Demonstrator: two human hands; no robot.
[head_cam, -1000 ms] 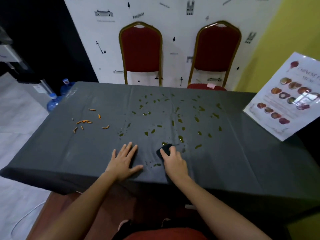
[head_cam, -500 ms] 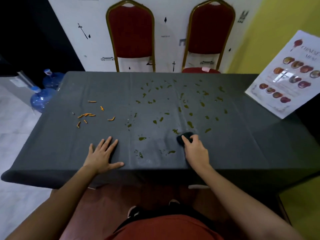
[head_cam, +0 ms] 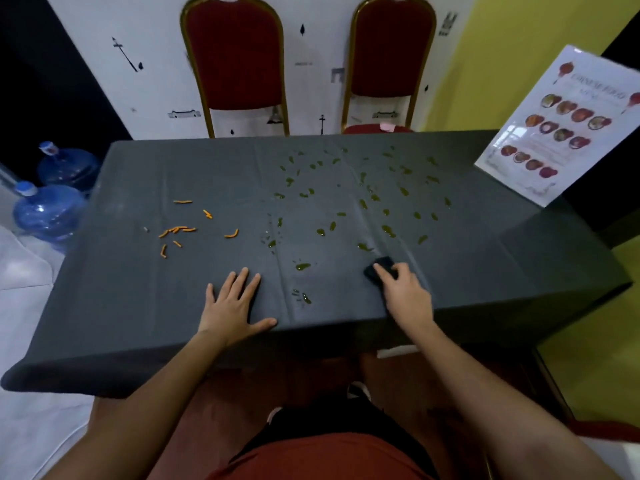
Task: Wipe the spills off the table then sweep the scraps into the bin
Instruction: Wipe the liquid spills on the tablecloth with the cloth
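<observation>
- Where the floor shows off the table's left end, two blue water jugs (head_cam: 52,209) stand upright, caps on; whether they hold any water cannot be told.
- Orange scraps (head_cam: 178,230) lie scattered on the table's (head_cam: 138,306) left half, well back from the near edge; most are short sticks with their long axes running roughly along the table's length, one or two turned toward the near edge.
- Left hand (head_cam: 230,306) lies flat on the cloth by the near edge, palm down, fingers spread wide and pointing toward the far edge, holding nothing.
- Green spills (head_cam: 363,202) dot the middle and right half from the far edge almost to the near edge; a few sit between the two hands.
- Right hand (head_cam: 405,296) presses a dark rag (head_cam: 379,268) onto the cloth near the near edge, fingers curled over it; the rag sticks out past the fingertips toward the far-left.
- Two red chairs (head_cam: 239,64) stand behind the far edge.
- A menu sheet (head_cam: 561,126) leans at the far right corner.
</observation>
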